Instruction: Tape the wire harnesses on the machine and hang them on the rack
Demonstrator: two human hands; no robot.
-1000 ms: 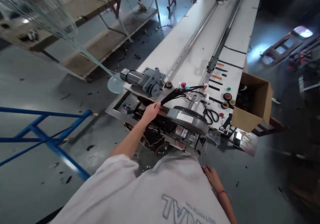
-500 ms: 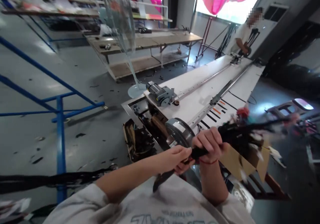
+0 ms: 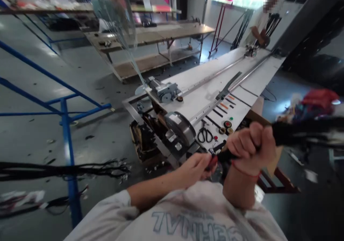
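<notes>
While the person stands at the near end of a long white bench (image 3: 199, 94), both hands hold a black wire bundle (image 3: 301, 133) in the air in front of the chest. The right hand (image 3: 252, 146), with a red string around its wrist, is closed in a fist around the bundle, which runs off to the right and is blurred. The left hand (image 3: 196, 167) pinches the bundle's near end, just beside the right hand, where something red shows at the fingertips. Beyond the hands, on the bench end, sit a round metal drum (image 3: 180, 126), black-handled scissors (image 3: 205, 135) and small tape rolls (image 3: 228, 125). A grey motor (image 3: 163, 90) sits farther along. More black cables (image 3: 80, 169) hang across a blue frame (image 3: 67, 126) at the left. Another person (image 3: 264, 26) stands at the bench's far end.
</notes>
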